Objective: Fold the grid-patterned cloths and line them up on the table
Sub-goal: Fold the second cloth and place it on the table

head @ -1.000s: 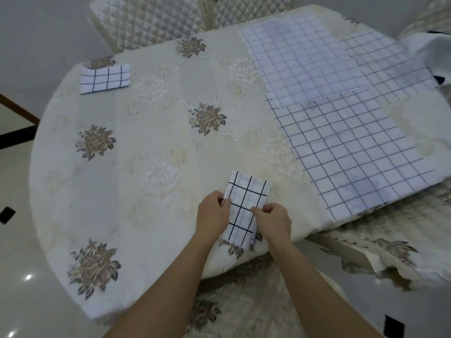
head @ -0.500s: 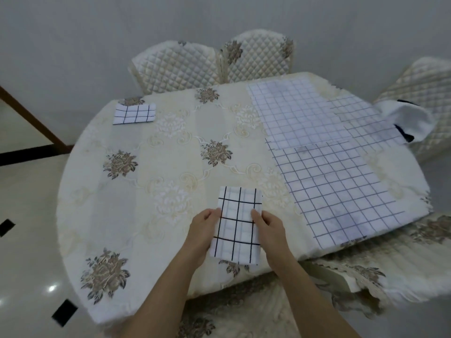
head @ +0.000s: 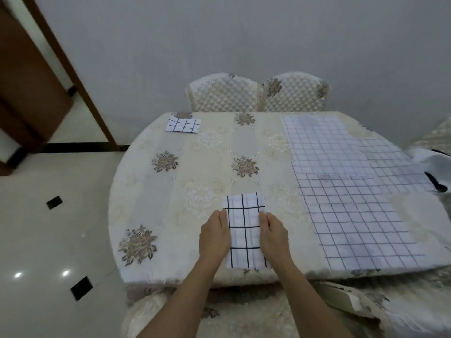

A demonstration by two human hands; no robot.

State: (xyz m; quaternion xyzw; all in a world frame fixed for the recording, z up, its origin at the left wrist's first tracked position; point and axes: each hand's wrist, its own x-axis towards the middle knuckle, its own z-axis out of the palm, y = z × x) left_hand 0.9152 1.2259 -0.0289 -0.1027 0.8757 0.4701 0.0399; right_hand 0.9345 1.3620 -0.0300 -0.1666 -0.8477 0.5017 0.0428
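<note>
Cloth (head: pixel 245 230) between left hand (head: pixel 214 239) — right hand (head: pixel 273 237)

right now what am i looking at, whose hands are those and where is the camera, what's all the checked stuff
There is no machine here: a person works with bare hands, and the single picture comes from a camera worn on their head, looking forward and down. The left hand and right hand touch the long sides of a folded grid cloth at the near edge of the table; whether they pinch it I cannot tell. A second folded cloth lies at the far left. Three unfolded grid cloths lie spread flat, overlapping, on the right. Two quilted chairs stand behind the table.
</note>
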